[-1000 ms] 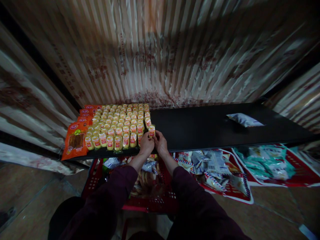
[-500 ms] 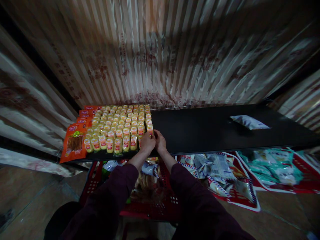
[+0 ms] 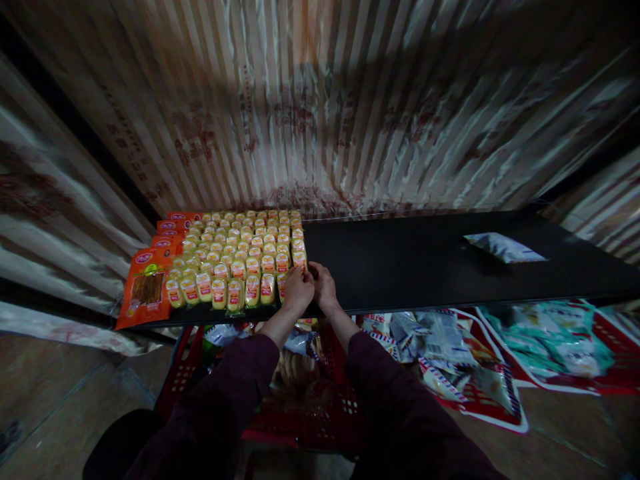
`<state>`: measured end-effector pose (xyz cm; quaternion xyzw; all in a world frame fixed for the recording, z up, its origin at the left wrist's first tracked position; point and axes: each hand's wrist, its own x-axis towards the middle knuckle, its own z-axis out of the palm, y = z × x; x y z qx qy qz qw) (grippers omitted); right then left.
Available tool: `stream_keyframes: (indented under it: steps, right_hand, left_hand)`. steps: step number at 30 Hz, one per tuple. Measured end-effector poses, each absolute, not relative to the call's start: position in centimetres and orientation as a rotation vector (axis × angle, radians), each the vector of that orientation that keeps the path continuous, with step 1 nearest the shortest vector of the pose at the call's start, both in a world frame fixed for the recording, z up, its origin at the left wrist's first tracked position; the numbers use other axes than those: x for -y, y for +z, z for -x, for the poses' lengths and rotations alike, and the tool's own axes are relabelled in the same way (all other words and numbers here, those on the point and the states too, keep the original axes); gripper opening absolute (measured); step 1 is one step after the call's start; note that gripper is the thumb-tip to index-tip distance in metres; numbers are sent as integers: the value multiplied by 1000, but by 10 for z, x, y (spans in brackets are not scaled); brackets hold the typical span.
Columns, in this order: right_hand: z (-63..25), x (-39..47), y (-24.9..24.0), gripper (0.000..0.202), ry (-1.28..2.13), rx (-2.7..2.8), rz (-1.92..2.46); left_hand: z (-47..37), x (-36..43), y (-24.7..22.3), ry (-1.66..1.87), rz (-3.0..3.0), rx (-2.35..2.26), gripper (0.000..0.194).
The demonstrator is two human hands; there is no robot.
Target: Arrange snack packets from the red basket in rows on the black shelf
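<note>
Rows of small yellow wrapped snack cakes [image 3: 236, 291] stand packed together on the left part of a black shelf [image 3: 400, 260]. My left hand [image 3: 299, 291] is at the right end of the front row, its fingers curled and closed, covering part of the cakes there. Close against it, my right hand [image 3: 324, 287] is also closed, with its thumb and fingers bent toward the left hand. Whatever the fingers hold between them is hidden behind the hands. Just beyond the fingertips stands a wrapped cake [image 3: 299, 259] in the rightmost column.
Orange snack bags [image 3: 147, 287] line the shelf's left end. A silvery packet [image 3: 504, 247] lies on the right. Below the front edge are a red basket [image 3: 325, 420] of snacks, another red basket [image 3: 520, 417] with white-and-blue packets, and teal packets [image 3: 560, 337].
Both hands stay together at the end of the front row, with small finger shifts. The view has moved slightly, so the shelf and baskets appear a little displaced.
</note>
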<state>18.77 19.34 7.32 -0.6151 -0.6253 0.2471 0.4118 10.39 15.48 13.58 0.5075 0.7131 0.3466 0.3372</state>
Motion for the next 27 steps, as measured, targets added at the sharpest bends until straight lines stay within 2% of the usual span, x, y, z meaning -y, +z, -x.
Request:
stream_keyframes:
  steps: [5,14,27]
  right_hand:
    - [-189,-205,74,38,647,1475,1507]
    - [-171,-235,84,61,979,1333,1377]
    - [-157,-226,83,62,913,1387,1321]
  left_hand:
    - [-102,-153,139,917,-1390,-1843,33]
    - [-99,-151,143,937,-1425,-1827,43]
    - [-92,-146,144,1042,-1438,-1731,55]
